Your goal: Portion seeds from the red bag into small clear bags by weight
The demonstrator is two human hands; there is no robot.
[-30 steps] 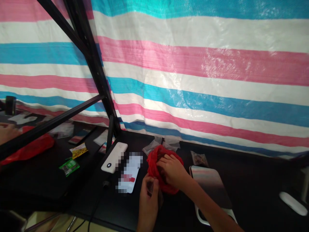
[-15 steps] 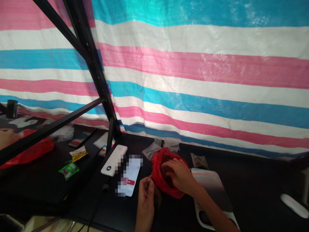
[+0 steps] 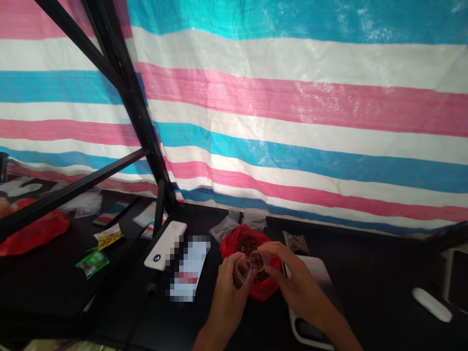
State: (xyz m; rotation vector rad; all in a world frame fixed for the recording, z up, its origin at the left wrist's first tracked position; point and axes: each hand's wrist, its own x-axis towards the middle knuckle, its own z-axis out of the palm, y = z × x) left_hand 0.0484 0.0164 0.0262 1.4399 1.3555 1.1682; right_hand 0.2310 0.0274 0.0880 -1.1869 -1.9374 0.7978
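Note:
A red plastic bag [image 3: 234, 236] stands open on the black table, with small reddish-brown dried bits [image 3: 247, 243] inside. Over its near side, my right hand [image 3: 293, 273] grips a small clear plastic cup [image 3: 258, 262], tipped with its round mouth to the left; a little brown stuff shows in it. My left hand [image 3: 227, 287] is closed round a small clear bag [image 3: 243, 271] whose mouth is spread into a ring. Cup and bag mouth are side by side; whether they touch I cannot tell.
Right of the red bag are a filled clear packet [image 3: 295, 242] and a grey-black board with a handle hole [image 3: 319, 278]. Clear bags [image 3: 254, 219] lie behind. A white power bank [image 3: 166, 243] and phone [image 3: 193, 268] lie left, beyond them a black metal frame [image 3: 146, 131].
My right hand has come out of the red bag and now shows a clear cup. My left hand has risen toward it with the small bag's mouth spread. The view shifted slightly right.

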